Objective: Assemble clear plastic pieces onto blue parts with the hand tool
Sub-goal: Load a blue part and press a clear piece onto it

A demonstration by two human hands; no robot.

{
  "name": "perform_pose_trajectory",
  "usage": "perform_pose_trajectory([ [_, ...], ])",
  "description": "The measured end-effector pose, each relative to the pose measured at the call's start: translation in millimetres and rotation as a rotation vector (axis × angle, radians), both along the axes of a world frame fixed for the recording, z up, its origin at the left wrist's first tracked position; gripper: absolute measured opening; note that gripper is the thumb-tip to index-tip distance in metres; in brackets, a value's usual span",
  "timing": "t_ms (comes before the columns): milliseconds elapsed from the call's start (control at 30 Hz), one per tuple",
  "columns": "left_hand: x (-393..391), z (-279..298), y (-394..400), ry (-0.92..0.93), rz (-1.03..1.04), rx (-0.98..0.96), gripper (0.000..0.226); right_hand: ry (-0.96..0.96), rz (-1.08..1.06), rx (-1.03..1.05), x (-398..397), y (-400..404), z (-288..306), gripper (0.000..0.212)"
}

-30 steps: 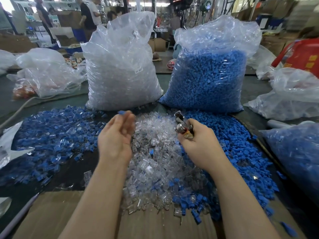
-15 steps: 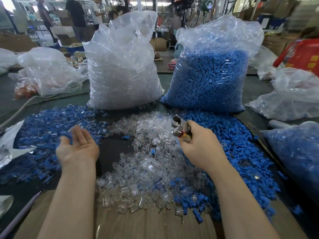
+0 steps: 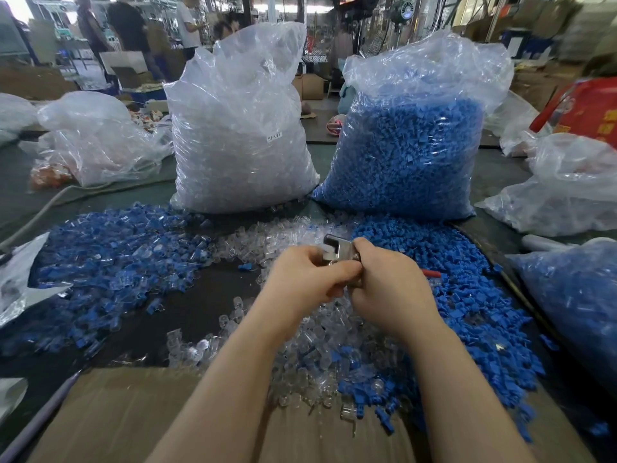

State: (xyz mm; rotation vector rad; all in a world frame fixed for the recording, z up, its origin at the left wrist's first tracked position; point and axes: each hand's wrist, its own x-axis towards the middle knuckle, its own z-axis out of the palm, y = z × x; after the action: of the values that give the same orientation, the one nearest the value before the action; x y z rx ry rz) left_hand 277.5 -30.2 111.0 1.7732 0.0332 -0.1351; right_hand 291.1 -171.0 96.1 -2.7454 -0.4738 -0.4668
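Both hands, left [image 3: 305, 279] and right [image 3: 389, 289], are gripping the metal hand tool [image 3: 337, 250] over clear pieces [image 3: 267, 240]; two bulging bags [image 3: 240, 135] are standing at 12 o'clock.

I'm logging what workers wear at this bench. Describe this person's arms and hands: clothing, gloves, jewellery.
Both forearms are bare up to the bottom edge of the picture: no sleeve shows on either. The left hand and right hand wear no gloves. No watch, bracelet or ring shows on the sides facing the camera, and no tape or markings either. The fingertips are partly hidden.

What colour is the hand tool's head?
Shiny silver metal, on the tool between both hands; head view.
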Motion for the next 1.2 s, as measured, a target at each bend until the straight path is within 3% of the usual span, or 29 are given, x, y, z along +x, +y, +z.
perform_pose_trajectory([
  [67,1.0,0.2,1.6,-0.026,0.055,-0.077,0.018,-0.029,0.024,-0.028,1.3,-1.2,-0.3,0.024],
  [267,6.1,-0.9,15.7,-0.049,0.227,-0.221,0.021,0.073,-0.080,-0.056,4.7,-16.7,-5.8,0.049],
  [367,6.4,-1.6,19.4,-0.038,0.117,-0.159,0.029,0.064,-0.098,-0.062,5.7,-17.3,-6.4,0.038],
  [433,6.4,-3.7,23.2,-0.040,0.018,-0.043,0.034,0.082,-0.145,-0.006,5.7,-21.4,-7.1,0.028],
  [567,10.5,-16.6,32.9,-0.144,0.109,0.468,0.011,0.188,-0.346,0.056,9.9,-36.4,-10.0,0.013],
  [633,11.3,-20.9,33.5,-0.129,0.065,0.643,0.013,0.243,-0.379,0.091,12.9,-43.2,-13.2,0.006],
  [767,14.1,-28.7,25.3,-0.084,-0.057,0.869,0.029,0.360,-0.390,0.087,14.1,-45.8,-16.0,0.019],
  [1067,17.3,-31.8,31.7,-0.032,-0.049,0.661,0.027,0.308,-0.405,0.008,14.5,-33.6,-21.2,0.017],
  [1200,17.2,-35.6,28.8,-0.083,0.014,0.671,0.017,0.278,-0.399,0.109,14.5,-36.8,-19.3,0.020],
])
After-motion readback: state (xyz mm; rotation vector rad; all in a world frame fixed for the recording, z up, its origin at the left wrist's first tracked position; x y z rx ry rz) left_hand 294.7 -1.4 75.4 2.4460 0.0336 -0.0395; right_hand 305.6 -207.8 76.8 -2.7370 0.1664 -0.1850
